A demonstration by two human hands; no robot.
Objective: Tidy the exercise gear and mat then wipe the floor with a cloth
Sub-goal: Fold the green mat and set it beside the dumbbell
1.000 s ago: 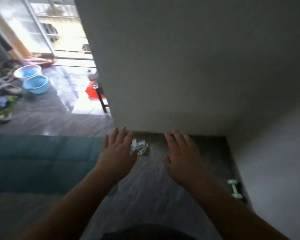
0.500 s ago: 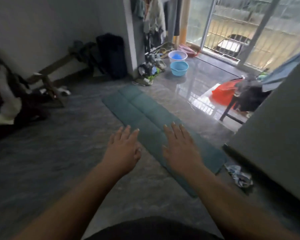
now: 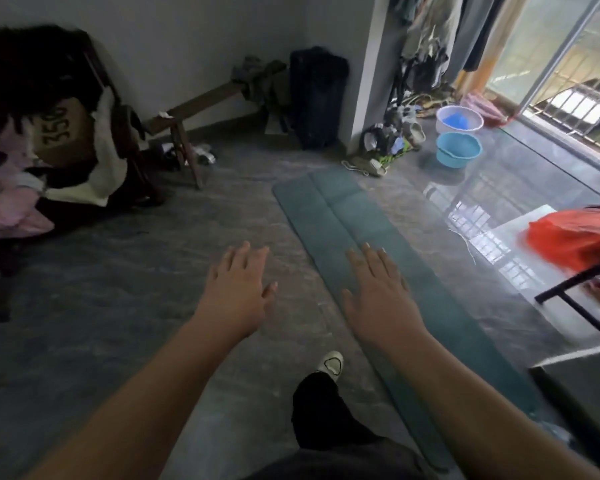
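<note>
A long teal exercise mat lies unrolled on the dark grey floor, running from the middle of the room toward the lower right. My left hand is held out over bare floor just left of the mat, fingers straight, holding nothing. My right hand is stretched out above the mat's near half, fingers spread, also empty. Neither hand plainly touches anything. No dumbbell or cloth shows in this view.
A heap of clothes and bags fills the left. A wooden bench and black suitcase stand by the back wall. Two plastic basins and shoes sit near the window. A red bag rests on a black stool at right.
My head has turned left, away from the wall corner with the crumpled cloth and green dumbbell, onto the room and mat. Both hands stay held out and empty.
</note>
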